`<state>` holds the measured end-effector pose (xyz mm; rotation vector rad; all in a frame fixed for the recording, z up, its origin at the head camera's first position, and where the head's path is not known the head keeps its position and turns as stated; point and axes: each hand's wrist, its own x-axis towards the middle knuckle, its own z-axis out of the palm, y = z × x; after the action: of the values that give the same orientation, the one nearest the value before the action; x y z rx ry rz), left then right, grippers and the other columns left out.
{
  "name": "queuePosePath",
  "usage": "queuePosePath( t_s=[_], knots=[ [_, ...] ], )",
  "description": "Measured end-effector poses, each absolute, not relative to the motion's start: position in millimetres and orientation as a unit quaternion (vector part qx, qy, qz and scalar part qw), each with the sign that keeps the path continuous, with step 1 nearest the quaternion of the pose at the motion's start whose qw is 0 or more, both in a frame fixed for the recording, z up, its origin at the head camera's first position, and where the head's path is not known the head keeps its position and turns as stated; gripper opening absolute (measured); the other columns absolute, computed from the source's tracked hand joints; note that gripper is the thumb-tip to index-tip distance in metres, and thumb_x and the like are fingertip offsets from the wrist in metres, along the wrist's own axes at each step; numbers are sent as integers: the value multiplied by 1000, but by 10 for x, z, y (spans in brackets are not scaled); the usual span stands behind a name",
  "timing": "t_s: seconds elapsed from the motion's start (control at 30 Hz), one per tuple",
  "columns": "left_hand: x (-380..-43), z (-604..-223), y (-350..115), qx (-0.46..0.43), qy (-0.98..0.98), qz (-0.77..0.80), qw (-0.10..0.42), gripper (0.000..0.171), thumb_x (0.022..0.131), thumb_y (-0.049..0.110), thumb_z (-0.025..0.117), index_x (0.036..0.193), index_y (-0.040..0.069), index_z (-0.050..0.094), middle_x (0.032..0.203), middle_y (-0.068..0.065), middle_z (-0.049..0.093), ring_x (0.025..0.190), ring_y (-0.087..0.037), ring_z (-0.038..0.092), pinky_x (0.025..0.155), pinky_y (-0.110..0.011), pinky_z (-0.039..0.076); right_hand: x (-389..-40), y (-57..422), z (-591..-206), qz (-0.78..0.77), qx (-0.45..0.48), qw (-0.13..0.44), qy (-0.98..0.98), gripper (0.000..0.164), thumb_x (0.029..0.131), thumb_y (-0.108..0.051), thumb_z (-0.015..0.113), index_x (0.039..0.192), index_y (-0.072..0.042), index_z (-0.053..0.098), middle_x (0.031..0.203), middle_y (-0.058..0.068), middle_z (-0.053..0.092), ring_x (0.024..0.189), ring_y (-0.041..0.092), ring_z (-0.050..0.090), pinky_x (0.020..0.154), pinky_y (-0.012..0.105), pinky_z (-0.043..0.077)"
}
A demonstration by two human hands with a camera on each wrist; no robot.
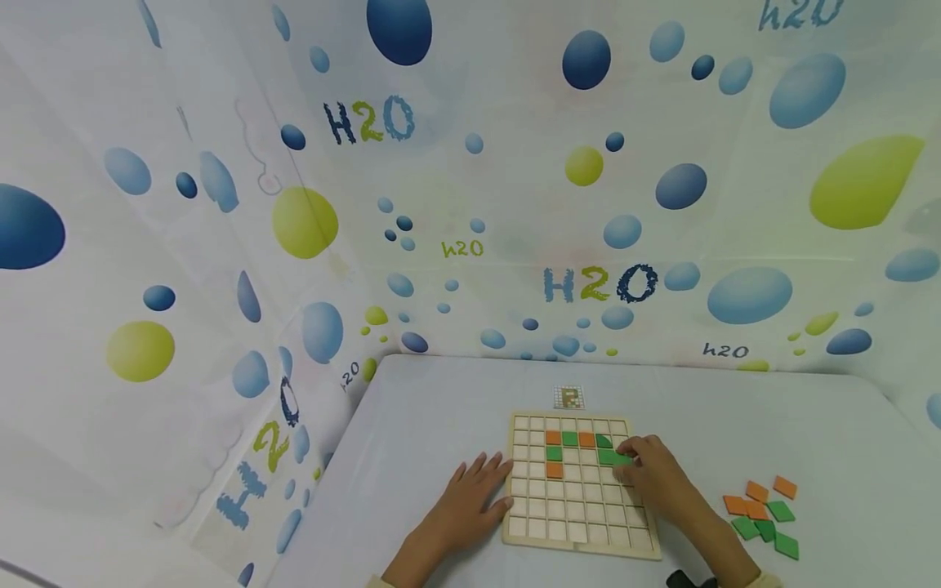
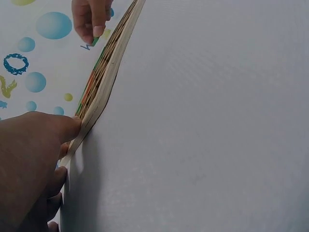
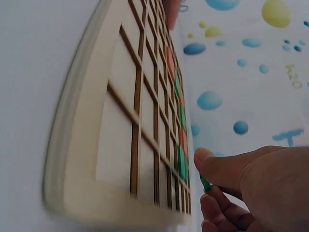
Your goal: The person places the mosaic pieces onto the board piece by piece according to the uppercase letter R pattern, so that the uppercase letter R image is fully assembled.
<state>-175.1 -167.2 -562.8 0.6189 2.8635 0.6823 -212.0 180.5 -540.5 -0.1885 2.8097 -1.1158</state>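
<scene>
A wooden grid board point(image 1: 581, 548) lies on the white table with square cells. Set in its upper cells are orange tiles point(image 1: 555, 470), green square tiles point(image 1: 554, 453) and a green piece with a curved side point(image 1: 604, 442). My right hand point(image 1: 657, 478) is over the board's right side, pinching a green tile point(image 3: 205, 182) between thumb and fingers beside another green tile. At the left edge, my left hand point(image 1: 470, 502) rests with fingers spread; its thumb point(image 2: 70, 126) touches the board's rim.
Right of the board lies a loose group of orange tiles point(image 1: 785, 487) and green tiles point(image 1: 787, 546). A small pattern card point(image 1: 569, 398) sits just behind the board. Printed white sheeting point(image 1: 515, 204) hangs behind and left of the table. A black object point(image 1: 680, 579) shows at the bottom edge.
</scene>
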Motion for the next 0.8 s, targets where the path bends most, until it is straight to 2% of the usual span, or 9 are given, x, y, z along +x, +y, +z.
queuePosePath(
  t_s=[0.13,0.3,0.43,0.6,0.8],
  knots=[
    [-1754,-5638,-1669,204,950,226,69,62,109,51,49,165,26,39,171,-3,36,160,-34,29,127,-65,21,-2104,1598,-5417,-346,-108,29,932,28,94,-16,80,119,-7,69,115,8,62,102,21,63,91,53,54],
    [-1743,-5630,-1667,203,950,225,70,62,109,51,49,165,27,39,171,-3,36,160,-34,29,127,-64,21,-2119,1382,-5459,-320,-153,7,935,19,93,-20,82,106,-16,69,105,-1,62,99,20,63,89,57,50],
    [-1735,-5620,-1670,208,950,224,66,62,109,51,49,165,26,40,170,-4,37,159,-35,30,126,-64,23,-2128,1282,-5489,-321,-173,3,931,14,93,-21,82,97,-22,69,98,-9,60,100,17,62,90,49,52],
    [-1737,-5622,-1669,210,948,228,66,62,109,51,49,165,26,40,170,-4,37,159,-34,30,127,-64,22,-2100,1240,-5460,-320,-206,0,925,16,92,-19,83,98,-22,69,100,-10,61,97,13,61,83,36,55],
    [-1732,-5600,-1669,208,949,227,67,62,109,51,49,165,26,39,171,-4,37,159,-34,30,127,-63,22,-2062,1236,-5401,-305,-228,-1,925,17,93,-17,82,102,-24,69,105,-12,62,97,11,59,88,47,48]
  ],
)
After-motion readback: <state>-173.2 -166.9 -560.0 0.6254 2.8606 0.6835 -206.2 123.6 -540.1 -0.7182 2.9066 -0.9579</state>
